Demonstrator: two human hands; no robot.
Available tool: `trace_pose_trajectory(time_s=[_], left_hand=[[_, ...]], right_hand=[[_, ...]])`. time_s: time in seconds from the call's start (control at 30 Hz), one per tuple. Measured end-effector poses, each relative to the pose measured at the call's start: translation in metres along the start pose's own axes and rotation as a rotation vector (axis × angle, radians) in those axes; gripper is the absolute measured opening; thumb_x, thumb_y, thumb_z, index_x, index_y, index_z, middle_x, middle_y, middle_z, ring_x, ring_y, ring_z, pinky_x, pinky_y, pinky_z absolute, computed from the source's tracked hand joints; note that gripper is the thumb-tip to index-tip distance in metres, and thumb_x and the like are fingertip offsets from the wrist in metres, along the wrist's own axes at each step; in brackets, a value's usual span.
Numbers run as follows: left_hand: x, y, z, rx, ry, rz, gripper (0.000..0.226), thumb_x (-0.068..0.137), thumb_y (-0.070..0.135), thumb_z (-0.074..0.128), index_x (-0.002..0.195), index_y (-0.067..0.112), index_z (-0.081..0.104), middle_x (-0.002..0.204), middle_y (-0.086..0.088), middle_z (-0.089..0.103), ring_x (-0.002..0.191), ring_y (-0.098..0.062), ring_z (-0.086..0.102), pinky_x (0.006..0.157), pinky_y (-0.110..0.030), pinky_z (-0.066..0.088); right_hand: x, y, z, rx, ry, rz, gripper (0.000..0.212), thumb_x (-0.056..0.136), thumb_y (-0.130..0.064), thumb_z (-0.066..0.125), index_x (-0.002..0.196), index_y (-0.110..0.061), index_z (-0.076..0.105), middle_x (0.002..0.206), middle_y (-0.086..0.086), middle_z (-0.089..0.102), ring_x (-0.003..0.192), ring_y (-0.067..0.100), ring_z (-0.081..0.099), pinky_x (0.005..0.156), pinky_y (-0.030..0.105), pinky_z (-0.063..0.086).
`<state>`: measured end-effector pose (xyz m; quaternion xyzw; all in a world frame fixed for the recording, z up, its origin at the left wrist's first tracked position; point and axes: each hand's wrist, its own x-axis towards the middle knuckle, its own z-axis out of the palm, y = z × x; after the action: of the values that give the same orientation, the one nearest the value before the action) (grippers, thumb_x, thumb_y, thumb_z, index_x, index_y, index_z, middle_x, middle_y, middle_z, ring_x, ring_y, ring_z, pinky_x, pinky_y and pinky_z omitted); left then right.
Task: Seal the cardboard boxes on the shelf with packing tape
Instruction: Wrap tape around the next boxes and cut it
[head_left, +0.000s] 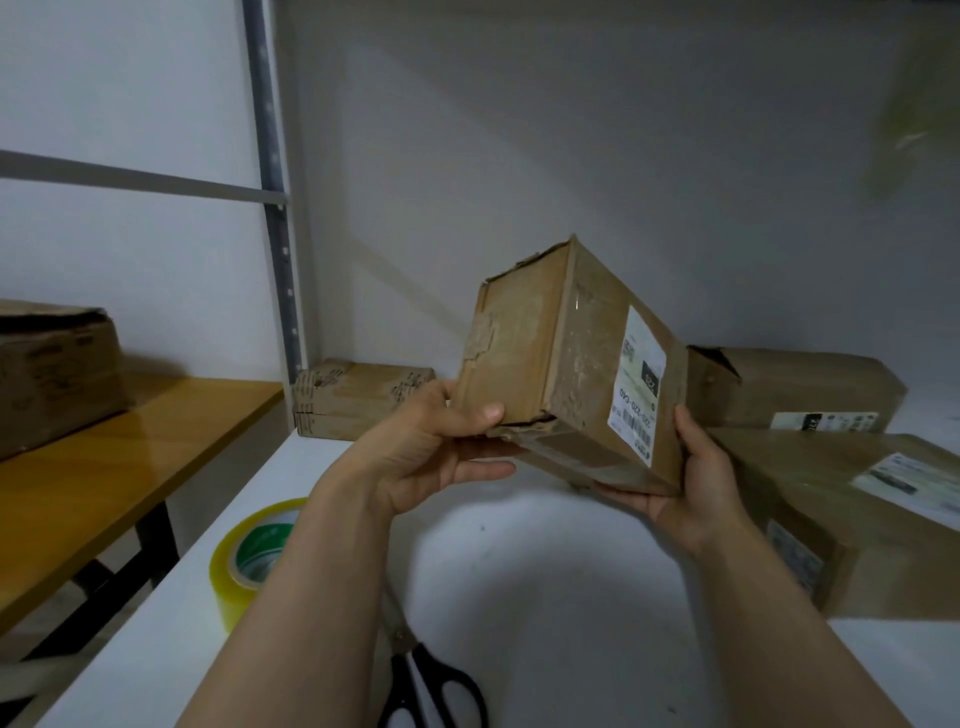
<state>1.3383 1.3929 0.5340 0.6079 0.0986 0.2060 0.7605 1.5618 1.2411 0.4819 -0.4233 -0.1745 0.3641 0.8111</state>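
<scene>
Both bare forearms are raised from the bottom edge toward frame centre. Left hand is curled left of centre, thumb laid on the cardboard box, fingers underneath. Right hand is cupped right of centre under the box's corner, thumb pointed up.

A worn cardboard box, its end flap torn, tilts above the shelf; a small box sits at the shelf's back, two long boxes on its right, a yellow tape roll at its left edge.

The left hand and right hand are bare, as are both forearms behind them.
</scene>
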Motion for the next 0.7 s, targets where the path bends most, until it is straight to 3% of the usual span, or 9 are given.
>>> trace_pose_trajectory(time_s=[0.1,0.2,0.27,0.37,0.5,0.6,0.7], left_hand=[[0.000,-0.004,-0.008,-0.006,-0.063,0.023,0.097,0.049,0.038,0.100,0.133,0.018,0.054,0.120,-0.014,0.070,0.112,-0.039,0.067,0.090,-0.049,0.058],[-0.002,-0.004,-0.010,0.132,-0.041,0.046,0.123,0.038,0.049,0.101,0.144,0.039,0.038,0.128,-0.009,0.067,0.108,-0.038,0.070,0.081,-0.042,0.061],[-0.003,-0.003,-0.007,0.258,0.028,0.057,0.128,0.038,0.056,0.099,0.146,0.044,0.032,0.125,-0.005,0.067,0.092,-0.027,0.073,0.075,-0.035,0.057],[-0.003,-0.001,-0.006,0.409,0.109,0.064,0.119,0.044,0.060,0.088,0.146,0.040,0.030,0.116,0.000,0.067,0.082,-0.016,0.069,0.078,-0.035,0.050],[-0.003,-0.001,-0.008,0.474,0.139,0.055,0.115,0.043,0.061,0.083,0.143,0.037,0.031,0.123,0.010,0.060,0.105,-0.013,0.065,0.090,-0.032,0.048],[0.004,-0.008,-0.006,0.334,0.161,0.144,0.118,0.049,0.051,0.087,0.147,0.026,0.027,0.136,0.002,0.054,0.118,-0.016,0.063,0.100,-0.036,0.053],[0.012,-0.018,-0.006,0.245,0.220,0.267,0.125,0.058,0.055,0.089,0.153,0.050,0.007,0.151,0.003,0.039,0.130,-0.021,0.055,0.101,-0.045,0.054]], right_hand=[[0.000,0.000,0.000,-0.039,0.007,-0.002,0.046,0.101,-0.055,0.043,0.127,-0.025,0.065,0.117,0.010,0.075,0.102,0.035,0.073,0.078,0.061,0.057],[-0.001,-0.002,0.001,-0.068,0.016,0.001,0.046,0.100,-0.056,0.044,0.127,-0.024,0.065,0.115,0.010,0.075,0.102,0.036,0.073,0.080,0.061,0.056],[-0.001,-0.003,0.002,-0.075,0.018,0.007,0.046,0.100,-0.055,0.044,0.127,-0.024,0.065,0.115,0.011,0.075,0.101,0.036,0.073,0.081,0.062,0.056],[-0.003,-0.003,0.001,-0.077,0.017,0.014,0.046,0.100,-0.054,0.045,0.127,-0.023,0.064,0.115,0.011,0.075,0.100,0.037,0.073,0.081,0.063,0.056],[-0.004,-0.005,0.001,-0.108,0.020,0.022,0.046,0.100,-0.055,0.045,0.128,-0.023,0.064,0.115,0.010,0.075,0.101,0.037,0.073,0.083,0.064,0.056],[-0.005,-0.008,0.003,-0.134,0.037,0.022,0.045,0.099,-0.058,0.048,0.123,-0.025,0.066,0.113,0.009,0.076,0.103,0.036,0.072,0.083,0.066,0.055],[-0.008,-0.008,0.003,-0.145,0.042,-0.002,0.044,0.097,-0.056,0.050,0.124,-0.026,0.067,0.116,0.008,0.075,0.105,0.036,0.071,0.084,0.067,0.055]])
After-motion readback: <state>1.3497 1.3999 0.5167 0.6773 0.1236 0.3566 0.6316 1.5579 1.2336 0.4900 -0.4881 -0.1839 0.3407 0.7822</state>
